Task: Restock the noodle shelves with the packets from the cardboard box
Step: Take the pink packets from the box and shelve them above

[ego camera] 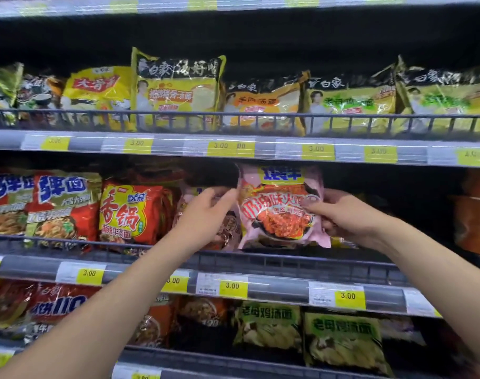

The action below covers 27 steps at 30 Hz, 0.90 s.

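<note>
A pink noodle packet with red noodles printed on it stands upright on the middle shelf, just behind the wire rail. My right hand grips its right edge. My left hand has its fingers on the packet's left edge and lies over another pink packet that sits behind and to the left. The cardboard box is out of view.
Red packets fill the middle shelf to the left; a dark gap lies to the right of the pink packet. Yellow packets line the upper shelf, green ones the lower shelf. Yellow price tags run along the shelf edges.
</note>
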### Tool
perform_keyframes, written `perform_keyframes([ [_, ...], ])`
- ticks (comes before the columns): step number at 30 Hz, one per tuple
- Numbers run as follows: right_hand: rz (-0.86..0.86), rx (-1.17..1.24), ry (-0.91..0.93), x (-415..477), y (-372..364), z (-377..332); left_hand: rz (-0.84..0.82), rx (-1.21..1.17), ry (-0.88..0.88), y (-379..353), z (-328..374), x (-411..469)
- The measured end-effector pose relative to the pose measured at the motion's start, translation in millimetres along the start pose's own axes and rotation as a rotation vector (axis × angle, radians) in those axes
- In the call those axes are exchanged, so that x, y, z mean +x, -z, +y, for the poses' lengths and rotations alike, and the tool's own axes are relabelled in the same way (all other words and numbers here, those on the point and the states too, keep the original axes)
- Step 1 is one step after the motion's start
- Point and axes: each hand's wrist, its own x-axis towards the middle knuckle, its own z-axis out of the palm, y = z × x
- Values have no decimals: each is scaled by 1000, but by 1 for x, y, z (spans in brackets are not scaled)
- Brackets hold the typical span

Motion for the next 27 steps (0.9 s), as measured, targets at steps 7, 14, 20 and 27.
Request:
perform_keyframes([
  [7, 109, -178, -52, 17, -11, 31, -91, 666, -67, 13, -23, 0],
  [14, 13, -281, -245, 18, -30, 20, -116, 694, -66, 11, -30, -2],
  [20, 84, -630, -191, 9, -18, 20, -66, 741, -147, 9, -39, -10],
  [27, 400, -894, 146, -21, -21, 13, 112, 638, -470, 12, -44, -45],
])
